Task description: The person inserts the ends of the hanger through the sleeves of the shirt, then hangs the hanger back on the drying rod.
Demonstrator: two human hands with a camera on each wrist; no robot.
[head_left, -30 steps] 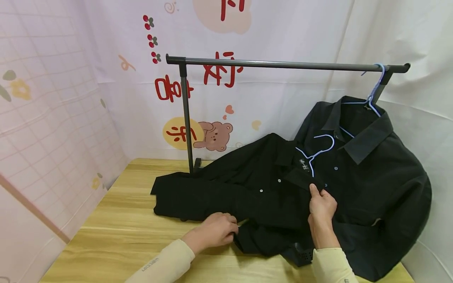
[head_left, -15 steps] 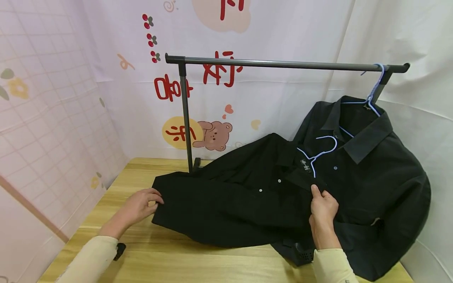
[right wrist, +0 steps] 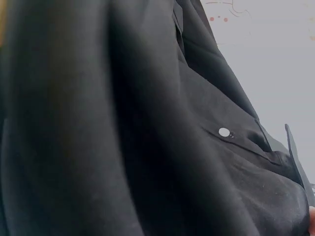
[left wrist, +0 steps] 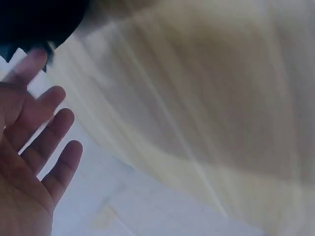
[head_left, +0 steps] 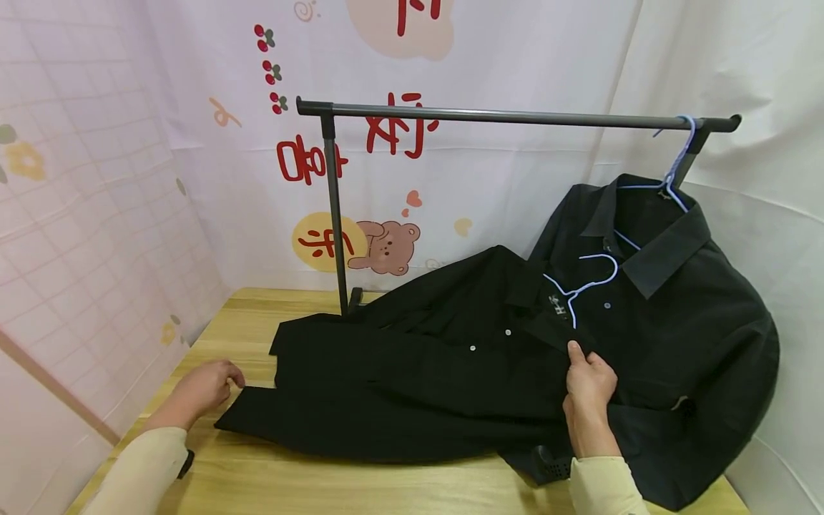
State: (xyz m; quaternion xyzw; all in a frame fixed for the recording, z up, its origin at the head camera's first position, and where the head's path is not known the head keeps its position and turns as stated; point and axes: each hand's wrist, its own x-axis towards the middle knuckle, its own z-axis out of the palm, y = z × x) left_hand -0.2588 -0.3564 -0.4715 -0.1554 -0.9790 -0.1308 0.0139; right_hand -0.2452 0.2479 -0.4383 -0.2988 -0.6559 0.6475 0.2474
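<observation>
A black button-up shirt (head_left: 412, 379) lies spread on the table, its sleeve area toward the back and its lower part stretched left. A light-blue hanger (head_left: 589, 283) sticks out of its neck opening. My right hand (head_left: 589, 383) grips this shirt at the collar, thumb on top, just below the hanger's hook. At the far left, my left hand (head_left: 204, 390) has its fingertips at the corner of the shirt's drawn-out edge, pinching it. In the left wrist view the other fingers (left wrist: 51, 135) are loosely bent and spread. Folds of black cloth (right wrist: 162, 147) fill most of the right wrist view.
A second black shirt (head_left: 702, 329) hangs at the right on a blue hanger (head_left: 676, 164), hooked over the rail (head_left: 515, 117) of a dark rack. The rack's left post (head_left: 335, 229) stands behind the lying shirt. Wooden table (head_left: 360, 486) shows in front and left.
My left hand has moved from the shirt's near middle edge to its left end, then farther left, drawing the lower edge out. My right hand has stayed at the collar.
</observation>
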